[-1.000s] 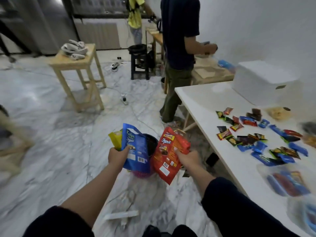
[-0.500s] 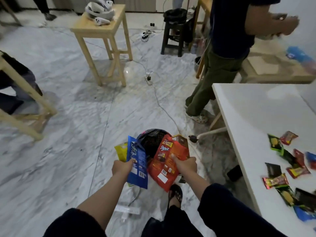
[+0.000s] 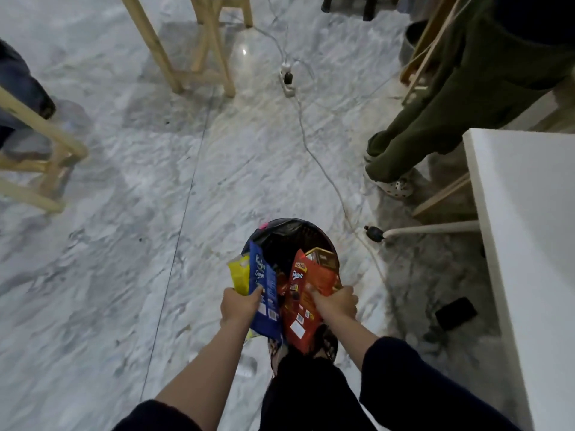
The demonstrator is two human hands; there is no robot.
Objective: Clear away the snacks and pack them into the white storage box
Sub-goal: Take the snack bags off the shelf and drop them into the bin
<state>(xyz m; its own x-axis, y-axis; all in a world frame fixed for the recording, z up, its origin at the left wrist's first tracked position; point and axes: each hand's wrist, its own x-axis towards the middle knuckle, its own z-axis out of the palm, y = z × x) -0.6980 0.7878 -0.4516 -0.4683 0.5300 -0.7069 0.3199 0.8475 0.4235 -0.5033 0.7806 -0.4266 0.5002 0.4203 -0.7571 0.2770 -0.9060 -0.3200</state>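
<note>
My left hand (image 3: 240, 306) grips a blue snack bag (image 3: 264, 293) together with a yellow bag (image 3: 239, 273) behind it. My right hand (image 3: 337, 303) grips a red snack bag (image 3: 299, 309) and a brown-orange pack (image 3: 323, 269) behind it. Both hands hold the bags just above a round bin lined with a black bag (image 3: 289, 234) on the floor. The white storage box and the small snacks on the table are out of view.
A white table (image 3: 529, 244) edge runs down the right. A person in green trousers (image 3: 460, 113) stands beyond it. A power strip (image 3: 287, 80) and its cable cross the marble floor. Wooden stool legs (image 3: 199, 51) stand at the back, a wooden frame (image 3: 37, 157) at left.
The view has tilted down and away from the table; the snacks and the white box have left the frame. Both hands with their bags have lowered over the bin.
</note>
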